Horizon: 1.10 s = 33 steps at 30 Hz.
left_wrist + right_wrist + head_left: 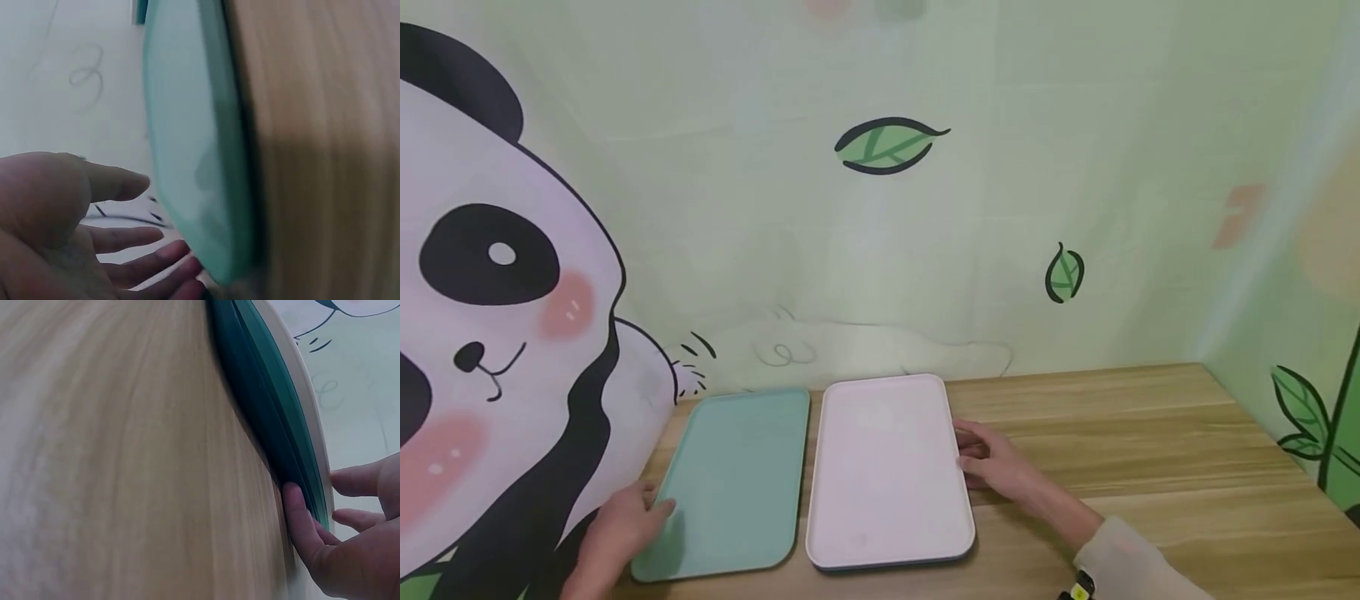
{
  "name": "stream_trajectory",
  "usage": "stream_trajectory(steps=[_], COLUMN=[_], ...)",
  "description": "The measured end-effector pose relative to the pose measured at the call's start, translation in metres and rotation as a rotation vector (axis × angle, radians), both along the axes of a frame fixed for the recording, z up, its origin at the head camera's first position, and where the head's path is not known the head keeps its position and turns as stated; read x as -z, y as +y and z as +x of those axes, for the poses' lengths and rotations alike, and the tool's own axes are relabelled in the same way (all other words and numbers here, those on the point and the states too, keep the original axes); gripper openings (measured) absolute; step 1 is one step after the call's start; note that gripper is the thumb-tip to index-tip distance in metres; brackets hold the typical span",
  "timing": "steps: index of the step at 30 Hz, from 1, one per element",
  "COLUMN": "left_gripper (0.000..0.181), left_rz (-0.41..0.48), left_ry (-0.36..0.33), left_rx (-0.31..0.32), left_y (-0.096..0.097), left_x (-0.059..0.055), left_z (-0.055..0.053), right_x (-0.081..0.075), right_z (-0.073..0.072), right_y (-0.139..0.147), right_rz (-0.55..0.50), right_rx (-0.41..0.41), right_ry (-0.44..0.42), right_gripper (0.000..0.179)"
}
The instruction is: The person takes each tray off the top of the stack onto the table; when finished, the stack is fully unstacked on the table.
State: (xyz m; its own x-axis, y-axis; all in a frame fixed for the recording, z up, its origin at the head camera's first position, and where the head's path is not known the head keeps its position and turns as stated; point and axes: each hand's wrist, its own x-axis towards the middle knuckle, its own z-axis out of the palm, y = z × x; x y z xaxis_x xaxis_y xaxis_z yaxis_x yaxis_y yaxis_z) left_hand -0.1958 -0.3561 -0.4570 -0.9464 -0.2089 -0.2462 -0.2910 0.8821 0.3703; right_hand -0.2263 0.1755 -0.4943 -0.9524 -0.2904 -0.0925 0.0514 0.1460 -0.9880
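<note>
A mint-green rectangular tray [730, 483] lies flat on the wooden table, left of centre. Beside it is a stack of trays with a white tray [887, 475] on top. In the right wrist view, green and dark teal trays [275, 419] show beneath the white rim. My left hand [625, 525] is at the green tray's left edge, its thumb apart from its straight fingers in the left wrist view. On the stack's right side, my right hand [1000, 467] touches the edge with its fingertips, one finger low by the dark tray and others near the white rim.
The wooden table [1112, 442] extends to the right of the stack. Behind it hangs a pale green backdrop [760, 208] with a printed panda [497, 275] on the left and leaves. A narrow gap separates the green tray from the stack.
</note>
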Motion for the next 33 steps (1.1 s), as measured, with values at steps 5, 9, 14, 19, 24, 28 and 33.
stream_trajectory(steps=[5, 9, 14, 19, 24, 28, 33], left_gripper=[0.065, 0.055, 0.044, 0.044, 0.046, 0.047, 0.047], left_rz=[-0.076, -0.003, 0.206, 0.284, 0.254, 0.255, 0.29], left_ry=[0.092, 0.228, 0.352, 0.374, 0.338, 0.316, 0.272], left_rx=[0.058, 0.148, 0.23, 0.235, 0.246, 0.28, 0.284], left_y=[0.033, 0.072, 0.125, 0.164, 0.183, 0.185, 0.183], left_x=[-0.012, -0.023, -0.025, -0.017, -0.007, 0.0, 0.003], left_z=[0.001, 0.004, 0.006, 0.0, -0.007, -0.011, -0.015], right_x=[0.001, 0.003, 0.003, 0.0, -0.006, -0.007, -0.009], right_z=[0.001, 0.002, 0.003, 0.002, 0.006, 0.01, 0.013], right_y=[-0.002, -0.004, -0.003, -0.003, -0.005, -0.008, -0.011], right_rz=[-0.014, -0.026, -0.019, 0.012, 0.058, 0.073, 0.089], right_rx=[-0.009, -0.012, 0.003, 0.013, 0.013, 0.004, 0.039], right_ry=[0.005, -0.001, -0.006, 0.004, 0.029, 0.046, 0.038], right_gripper=[0.061, 0.06, 0.059, 0.059, 0.063, 0.061, 0.059])
